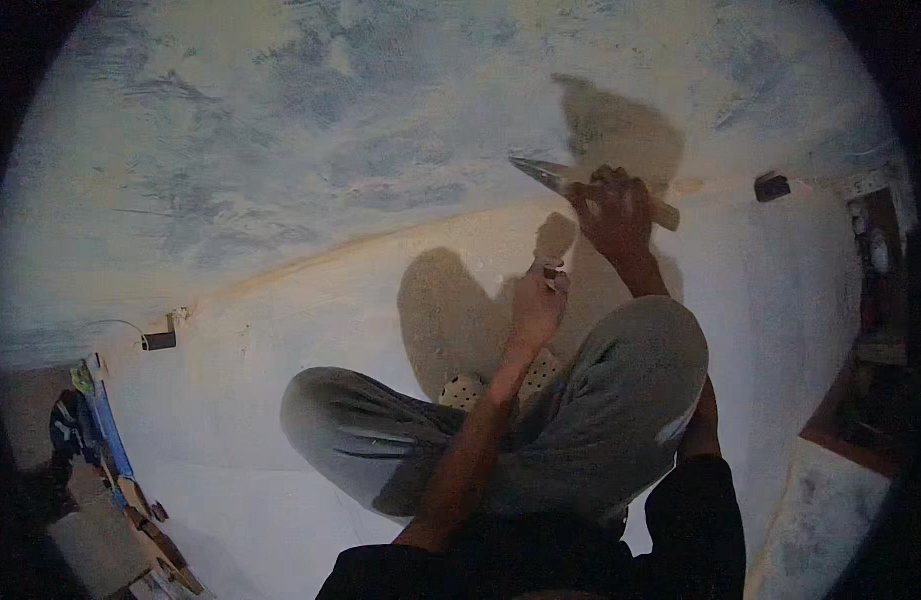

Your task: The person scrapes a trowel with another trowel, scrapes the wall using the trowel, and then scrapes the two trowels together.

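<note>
"Trowel [543, 175] at one o'clock, its blade aimed toward ten, over the mottled blue-and-cream surface [310, 150]!"

"And what a grip: the right hand [614, 208], out at two o'clock, wraps its fingers tightly around it, handle poking out toward four!"

"The left hand [540, 303]?"

"Nearer the middle, toward three o'clock, fingers curled in. Something pale shows at the fingertips (too small and dim to name), so I can't tell whether it's gripping anything!"

"Both hands work beyond the grey-trousered knees [630, 365]; spotted shoes [462, 391] below, toward six, and a dark box [161, 340] away at nine!"
</note>
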